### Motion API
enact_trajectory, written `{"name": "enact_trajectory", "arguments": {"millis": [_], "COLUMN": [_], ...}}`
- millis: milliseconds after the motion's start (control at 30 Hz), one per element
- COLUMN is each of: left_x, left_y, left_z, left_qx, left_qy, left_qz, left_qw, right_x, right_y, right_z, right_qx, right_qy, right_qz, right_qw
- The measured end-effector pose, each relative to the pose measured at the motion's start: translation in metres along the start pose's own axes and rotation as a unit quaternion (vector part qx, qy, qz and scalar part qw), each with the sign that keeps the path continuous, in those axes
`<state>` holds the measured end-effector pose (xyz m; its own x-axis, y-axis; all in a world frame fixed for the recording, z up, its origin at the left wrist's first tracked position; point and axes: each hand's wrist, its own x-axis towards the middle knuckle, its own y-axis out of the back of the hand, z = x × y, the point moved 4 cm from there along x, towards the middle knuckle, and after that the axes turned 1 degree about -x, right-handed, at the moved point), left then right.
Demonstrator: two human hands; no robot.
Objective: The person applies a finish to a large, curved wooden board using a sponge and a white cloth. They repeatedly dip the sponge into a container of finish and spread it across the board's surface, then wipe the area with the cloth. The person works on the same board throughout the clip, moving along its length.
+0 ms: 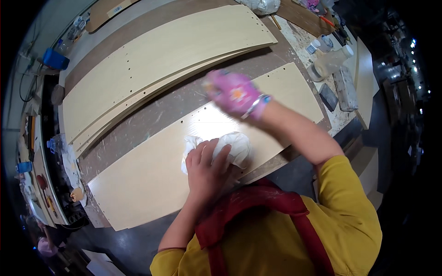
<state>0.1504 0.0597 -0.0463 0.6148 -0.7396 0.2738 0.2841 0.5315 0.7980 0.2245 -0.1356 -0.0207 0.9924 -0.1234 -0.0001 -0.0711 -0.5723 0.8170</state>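
A pale wooden board with small dark holes along its far edge lies on the worktable close to my body. My bare left hand presses on a crumpled white cloth on this board, its fingers curled over the cloth. My right hand wears a pink flowered glove and is over the board's far edge. Motion smears its fingers, so whether it holds anything cannot be made out. A glossy patch of light shows on the board between my hands.
Beyond lies a stack of similar pale boards. At the right stand a cloudy plastic bottle, a small white-capped bottle, a dark grey block and a long grey block. A blue container is at the far left.
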Motion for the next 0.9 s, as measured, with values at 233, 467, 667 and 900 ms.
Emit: {"name": "enact_trajectory", "arguments": {"millis": [233,467,667,900], "left_x": [-0.002,0.002,0.002,0.004], "left_y": [-0.005,0.000,-0.003,0.004], "left_z": [-0.001,0.002,0.003,0.005], "left_qx": [0.012,0.008,-0.011,0.014], "left_qy": [-0.016,-0.007,-0.029,-0.014], "left_qz": [0.016,-0.004,-0.009,0.037], "left_qw": [1.000,1.000,0.999,0.999], "right_x": [0.010,0.010,-0.033,-0.061], "right_y": [-0.032,-0.019,0.096,0.107], "right_z": [-0.021,-0.002,0.150,0.175], "right_qx": [-0.047,-0.025,-0.203,0.000], "right_qy": [0.076,-0.001,-0.093,-0.093], "right_qz": [0.022,0.008,0.119,0.238], "right_qw": [0.996,1.000,0.968,0.967]}}
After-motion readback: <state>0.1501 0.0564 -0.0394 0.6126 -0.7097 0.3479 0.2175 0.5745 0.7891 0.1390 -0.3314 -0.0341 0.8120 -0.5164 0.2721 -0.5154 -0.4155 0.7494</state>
